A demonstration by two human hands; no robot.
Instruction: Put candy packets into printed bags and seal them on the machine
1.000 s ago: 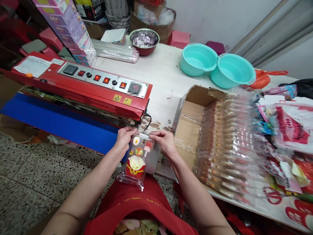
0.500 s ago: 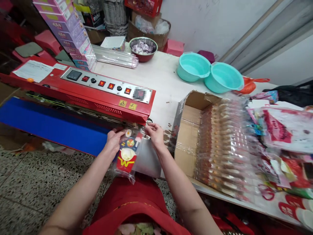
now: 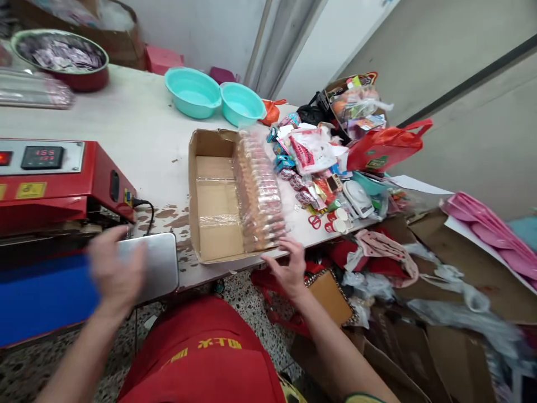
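Note:
My left hand (image 3: 116, 271) is blurred over the silver metal plate (image 3: 161, 263) at the end of the red sealing machine (image 3: 111, 193). Its thumb and fingers look apart, with nothing visible between them. My right hand (image 3: 291, 270) is open at the near right corner of the cardboard box (image 3: 216, 207). Its fingertips reach the near end of a row of clear plastic packets (image 3: 262, 196), which stand packed along the box's right side; whether they touch a packet I cannot tell. The packet contents look orange, white and red. The left part of the box shows bare cardboard.
Two turquoise basins (image 3: 193, 92) stand behind the box. A bowl of small sachets (image 3: 62, 59) is at the far left. Scissors (image 3: 314, 222), paper cups (image 3: 338, 215) and a red bag (image 3: 386, 148) lie to the right. The blue conveyor belt (image 3: 46, 296) runs along the machine's front.
The view has swung right. The flat packet with the fries picture is out of both hands and out of sight. My right hand has moved from the machine to the box of packets.

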